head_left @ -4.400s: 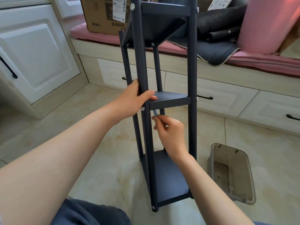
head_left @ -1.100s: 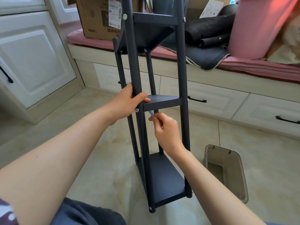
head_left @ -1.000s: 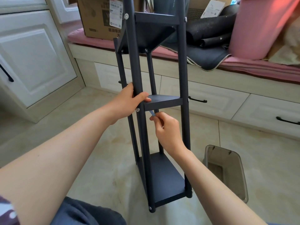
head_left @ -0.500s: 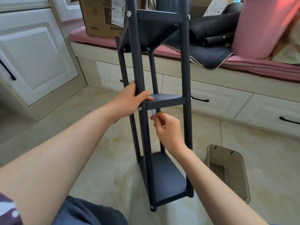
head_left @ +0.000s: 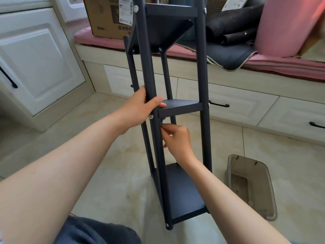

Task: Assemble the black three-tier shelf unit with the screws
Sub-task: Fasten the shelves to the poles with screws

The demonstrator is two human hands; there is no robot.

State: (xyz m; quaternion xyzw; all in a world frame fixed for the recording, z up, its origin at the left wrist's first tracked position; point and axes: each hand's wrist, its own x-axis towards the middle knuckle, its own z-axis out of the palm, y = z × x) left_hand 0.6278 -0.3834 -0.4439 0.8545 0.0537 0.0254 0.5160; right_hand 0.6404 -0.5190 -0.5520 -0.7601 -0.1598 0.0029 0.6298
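The black shelf (head_left: pixel 182 189) stands upright on the tiled floor (head_left: pixel 109 173), in front of a bench with drawers. The left hand (head_left: pixel 142 108) grips the near left post at the middle tier, its fingers curled around it. The right hand (head_left: pixel 177 140) pinches a small tool (head_left: pixel 161 122) just under that tier; a plastic box (head_left: pixel 253 187) lies near on the floor.
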